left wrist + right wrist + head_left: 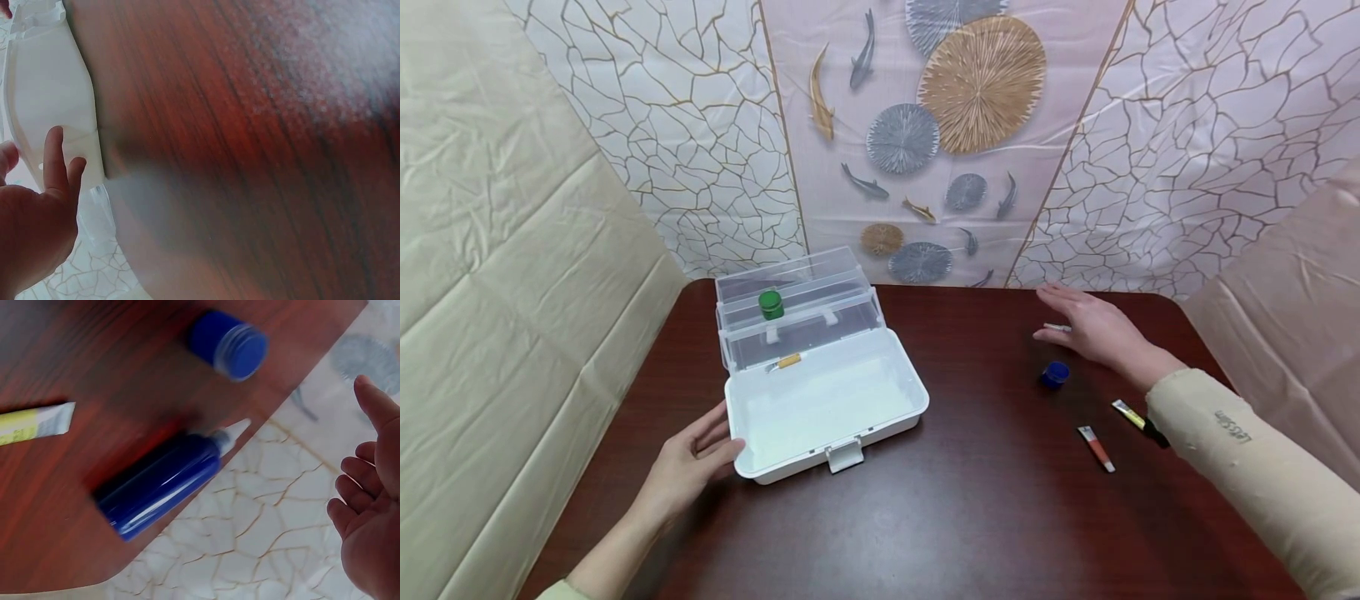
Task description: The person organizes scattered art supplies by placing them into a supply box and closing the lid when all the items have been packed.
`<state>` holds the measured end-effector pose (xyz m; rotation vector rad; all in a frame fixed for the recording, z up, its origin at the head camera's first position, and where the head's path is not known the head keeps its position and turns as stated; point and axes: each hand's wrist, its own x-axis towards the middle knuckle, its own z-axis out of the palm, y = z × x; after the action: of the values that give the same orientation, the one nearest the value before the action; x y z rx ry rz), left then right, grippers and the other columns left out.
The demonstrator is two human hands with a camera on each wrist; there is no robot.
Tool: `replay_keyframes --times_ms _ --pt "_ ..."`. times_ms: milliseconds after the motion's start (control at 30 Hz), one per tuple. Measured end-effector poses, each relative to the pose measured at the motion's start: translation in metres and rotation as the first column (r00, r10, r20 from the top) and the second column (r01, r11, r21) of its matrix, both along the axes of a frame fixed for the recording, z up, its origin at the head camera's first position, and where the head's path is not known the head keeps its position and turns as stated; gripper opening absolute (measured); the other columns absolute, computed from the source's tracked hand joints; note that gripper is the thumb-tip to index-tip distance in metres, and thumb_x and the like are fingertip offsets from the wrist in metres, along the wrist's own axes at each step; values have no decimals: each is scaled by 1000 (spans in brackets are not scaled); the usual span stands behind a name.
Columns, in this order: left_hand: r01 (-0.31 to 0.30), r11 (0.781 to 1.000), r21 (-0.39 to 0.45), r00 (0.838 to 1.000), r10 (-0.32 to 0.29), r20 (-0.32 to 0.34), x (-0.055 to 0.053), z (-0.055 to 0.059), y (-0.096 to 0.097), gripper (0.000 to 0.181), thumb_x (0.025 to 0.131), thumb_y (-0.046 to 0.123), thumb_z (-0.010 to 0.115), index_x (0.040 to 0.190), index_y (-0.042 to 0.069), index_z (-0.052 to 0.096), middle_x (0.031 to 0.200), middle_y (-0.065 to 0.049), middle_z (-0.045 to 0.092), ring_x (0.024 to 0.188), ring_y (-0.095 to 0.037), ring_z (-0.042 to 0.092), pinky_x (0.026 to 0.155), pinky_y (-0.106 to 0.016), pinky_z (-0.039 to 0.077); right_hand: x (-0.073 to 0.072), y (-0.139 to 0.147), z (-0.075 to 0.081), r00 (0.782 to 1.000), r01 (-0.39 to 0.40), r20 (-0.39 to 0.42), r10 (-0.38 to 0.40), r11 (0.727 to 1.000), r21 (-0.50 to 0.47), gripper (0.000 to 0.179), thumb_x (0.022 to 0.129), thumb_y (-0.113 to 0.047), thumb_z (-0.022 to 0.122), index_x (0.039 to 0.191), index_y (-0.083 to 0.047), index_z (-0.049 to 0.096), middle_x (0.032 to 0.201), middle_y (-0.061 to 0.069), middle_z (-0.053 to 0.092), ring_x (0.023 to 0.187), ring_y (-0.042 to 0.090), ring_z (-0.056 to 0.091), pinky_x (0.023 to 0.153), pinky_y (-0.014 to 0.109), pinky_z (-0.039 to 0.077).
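Observation:
A white plastic storage box (827, 408) stands with its clear hinged lid raised at the back. My left hand (681, 462) holds its front left corner, thumb over the rim and fingers along the outer wall. My right hand (1093, 329) hovers at the right with fingers extended and nothing in its grasp. Beneath it lies a dark blue bottle with a white nozzle (165, 484); in the head view the hand hides most of it. A small blue jar (1055, 374) sits close by.
A green jar (771, 305) rests in the clear upper tray, and a small yellow-handled brush (784, 362) lies at the box's back edge. Right of the box lie a yellow tube with a black cap (1138, 422) and an orange tube (1097, 449). Patterned cloth hangs behind the table.

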<state>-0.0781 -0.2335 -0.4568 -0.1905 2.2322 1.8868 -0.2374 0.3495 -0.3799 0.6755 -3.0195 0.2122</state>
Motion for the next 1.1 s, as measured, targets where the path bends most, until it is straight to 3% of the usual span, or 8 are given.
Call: replay_keyframes --times_ms 533,1100 --pt "-6 1000 -5 1000 6 0 0 1 1 80 102 17 77 168 8 33 157 -29 51 113 0 67 90 -29 62 -11 42 -23 987 109 113 -117 991 73 86 100 -36 78 161 8 37 166 36 29 152 59 23 118 74 30" --pt "-2 999 -52 1000 2 -7 0 0 -1 80 102 21 78 168 9 34 156 -28 52 121 -6 65 95 -31 61 -15 71 -44 972 140 172 -157 985 103 82 100 -33 78 159 9 39 165 36 30 156 54 19 124 69 21"
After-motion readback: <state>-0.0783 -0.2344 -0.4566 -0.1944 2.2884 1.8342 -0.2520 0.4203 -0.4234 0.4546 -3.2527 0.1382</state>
